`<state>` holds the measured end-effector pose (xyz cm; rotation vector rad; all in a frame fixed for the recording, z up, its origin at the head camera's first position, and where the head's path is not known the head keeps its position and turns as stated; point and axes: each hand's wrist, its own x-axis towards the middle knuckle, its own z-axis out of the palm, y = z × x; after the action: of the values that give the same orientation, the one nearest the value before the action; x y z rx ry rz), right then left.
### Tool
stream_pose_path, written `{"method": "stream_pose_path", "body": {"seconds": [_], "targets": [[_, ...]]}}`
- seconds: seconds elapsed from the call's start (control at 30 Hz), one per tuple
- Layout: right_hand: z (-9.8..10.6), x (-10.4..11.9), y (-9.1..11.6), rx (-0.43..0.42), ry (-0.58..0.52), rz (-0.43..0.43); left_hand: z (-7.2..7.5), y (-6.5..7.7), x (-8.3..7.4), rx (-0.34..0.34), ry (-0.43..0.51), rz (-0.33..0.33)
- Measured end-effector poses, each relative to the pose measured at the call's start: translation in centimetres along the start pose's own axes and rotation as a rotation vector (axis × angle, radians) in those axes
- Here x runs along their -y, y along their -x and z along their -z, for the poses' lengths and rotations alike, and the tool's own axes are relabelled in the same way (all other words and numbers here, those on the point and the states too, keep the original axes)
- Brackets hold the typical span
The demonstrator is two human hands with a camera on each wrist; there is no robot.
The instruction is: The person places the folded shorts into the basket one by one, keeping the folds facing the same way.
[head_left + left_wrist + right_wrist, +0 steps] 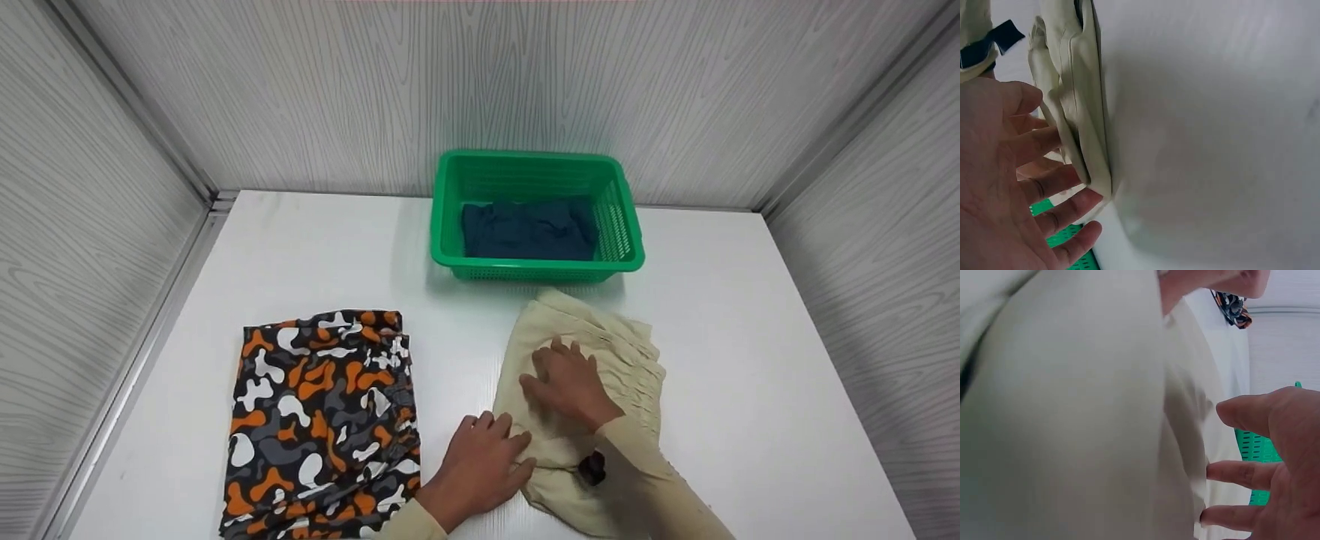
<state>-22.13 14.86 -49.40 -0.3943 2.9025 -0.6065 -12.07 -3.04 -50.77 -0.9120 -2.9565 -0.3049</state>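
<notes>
A folded beige garment (pixel 634 382) with a gathered, elastic-looking band along its right side lies on the white table, right of the middle. My right hand (pixel 566 379) rests on top of it, fingers spread over the cloth. At its left edge is my left hand (pixel 484 469), fingers loosely extended. In the left wrist view, those fingertips (pixel 1090 198) meet the layered folded edge of the beige cloth (pixel 1081 95). The right wrist view has fingertips (pixel 1213 471) touching the fabric, with a large blurred stretch of beige cloth (pixel 1084 416) filling the left side.
Behind the beige garment stands a green plastic basket (pixel 536 264) with a folded dark blue garment (pixel 529 229) inside. A folded black, orange and white patterned garment (pixel 315 420) with a gathered band lies to the left. Grey wood-grain panels (pixel 300 90) enclose the table (pixel 750 337).
</notes>
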Motion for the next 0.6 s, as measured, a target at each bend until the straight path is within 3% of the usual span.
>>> {"method": "stream_pose_path", "body": {"seconds": [0.23, 0.43, 0.6], "targets": [[-0.3, 0.7, -0.1, 0.038, -0.038, 0.018, -0.2, -0.3, -0.8, -0.020, 0.019, -0.107], [-0.6, 1.2, -0.2, 0.039, -0.092, 0.092, -0.1, -0.7, -1.4, 0.064, 0.057, -0.158], [-0.7, 1.6, -0.4, 0.094, -0.115, 0.163, 0.0, -0.9, -1.7, 0.113, 0.064, -0.172]]}}
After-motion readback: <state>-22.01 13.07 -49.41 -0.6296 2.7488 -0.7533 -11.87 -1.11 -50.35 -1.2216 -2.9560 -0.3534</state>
